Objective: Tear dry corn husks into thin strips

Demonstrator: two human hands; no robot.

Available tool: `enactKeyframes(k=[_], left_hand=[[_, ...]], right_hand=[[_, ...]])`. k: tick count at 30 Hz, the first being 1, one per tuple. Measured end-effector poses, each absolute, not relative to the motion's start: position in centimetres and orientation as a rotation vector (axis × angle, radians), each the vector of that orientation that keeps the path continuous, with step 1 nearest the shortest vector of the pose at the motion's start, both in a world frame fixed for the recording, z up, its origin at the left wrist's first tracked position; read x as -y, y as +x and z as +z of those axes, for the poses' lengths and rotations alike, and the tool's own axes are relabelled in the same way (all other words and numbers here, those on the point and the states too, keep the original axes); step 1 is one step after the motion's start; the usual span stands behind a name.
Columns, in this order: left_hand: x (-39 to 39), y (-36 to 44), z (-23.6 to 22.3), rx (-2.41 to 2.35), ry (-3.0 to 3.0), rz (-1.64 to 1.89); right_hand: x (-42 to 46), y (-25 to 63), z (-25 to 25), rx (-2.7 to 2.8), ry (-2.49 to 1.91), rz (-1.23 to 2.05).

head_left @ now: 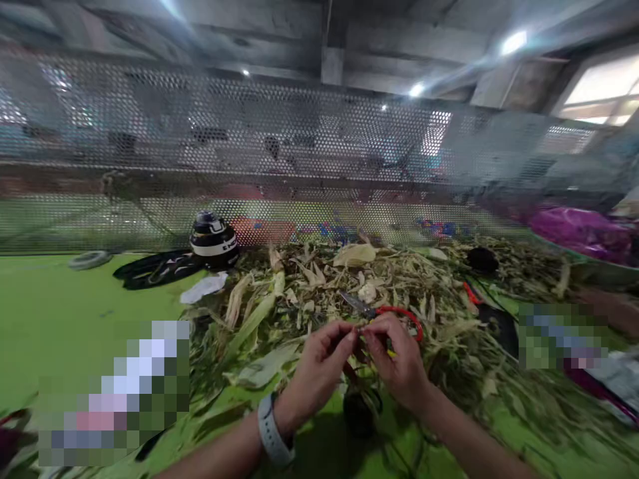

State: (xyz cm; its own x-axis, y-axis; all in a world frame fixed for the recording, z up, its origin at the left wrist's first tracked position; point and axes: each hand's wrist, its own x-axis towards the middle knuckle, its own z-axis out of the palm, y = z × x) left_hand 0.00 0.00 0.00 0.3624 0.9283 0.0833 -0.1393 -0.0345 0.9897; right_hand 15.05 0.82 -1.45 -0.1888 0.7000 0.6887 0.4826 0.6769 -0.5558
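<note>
The left hand (pixel 322 362) and the right hand (pixel 399 362) are brought together over the green surface (pixel 47 286), with their fingertips almost meeting. Between the thumb and forefinger of each hand there is a small piece (pixel 359 330), pinched from both sides. It lies just at the ends of the fingers, in the middle between the two hands; it is too small for me to say what it is. The other fingers of both hands are bent inward.

Below the hands, and between the wrists, a dark round object (pixel 358 414) is on the surface; I cannot tell if it is joined with the pinched piece. Just beyond the right hand lies a pair of scissors with red handles (pixel 417 320). The right hand partly covers it in this view, and its dark blades (pixel 357 305) point away to the left. It rests on a wide heap of dried husks (pixel 309 276), which spreads around and beyond both hands. On the left wrist is a watch with a pale band (pixel 272 431). Farther to the left, well apart from the hands, a black and white helmet-like object (pixel 213 243) stands near a crumpled white paper (pixel 204 288).
</note>
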Motion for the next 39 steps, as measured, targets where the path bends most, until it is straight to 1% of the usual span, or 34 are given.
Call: enactKeyframes(k=[6, 10, 16, 20, 24, 26, 28, 32, 34, 36, 39], left_hand=[[0.1, -0.2, -1.0, -0.947, 1.622, 1.078], [-0.1, -0.1, -1.0, -0.982, 1.649, 1.078], [-0.5, -0.1, -1.1, -0.905, 1.596, 0.977], [-0.8, -0.1, -1.2, -0.921, 1.619, 0.942], [-0.8, -0.6, -0.9, -0.912, 1.728, 0.888], [-0.9, -0.8, -0.7, -0.924, 1.8, 0.875], [-0.9, -0.8, -0.7, -0.931, 1.809, 0.864], [-1.0, -0.5, -0.8, -0.898, 1.579, 0.797], [-1.1, -0.3, -0.8, -0.897, 1.44, 0.779], [-1.1, -0.2, -0.8, -0.904, 1.349, 0.771], [-1.2, -0.2, -0.8, -0.951, 1.391, 0.756]], right_hand=[[-0.6, 14.5, -2.0, 1.745, -0.974, 0.336], [-0.8, 14.6, -2.0, 1.653, -1.098, 0.45], [-0.9, 15.3, -1.3, 1.967, -1.111, 0.577], [-1.1, 15.6, -1.2, 2.044, -1.086, 0.582], [-1.2, 15.8, -0.9, 2.082, -1.062, 0.732], [-1.2, 16.0, -0.8, 2.127, -1.048, 0.756], [-1.2, 16.1, -0.8, 2.194, -1.038, 0.63], [-1.3, 16.2, -1.0, 2.349, -0.974, 0.0], [-1.5, 16.3, -1.0, 2.359, -0.939, -0.247], [-1.7, 16.3, -1.0, 2.343, -0.923, -0.343], [-1.9, 16.2, -1.2, 2.332, -0.92, -0.346]])
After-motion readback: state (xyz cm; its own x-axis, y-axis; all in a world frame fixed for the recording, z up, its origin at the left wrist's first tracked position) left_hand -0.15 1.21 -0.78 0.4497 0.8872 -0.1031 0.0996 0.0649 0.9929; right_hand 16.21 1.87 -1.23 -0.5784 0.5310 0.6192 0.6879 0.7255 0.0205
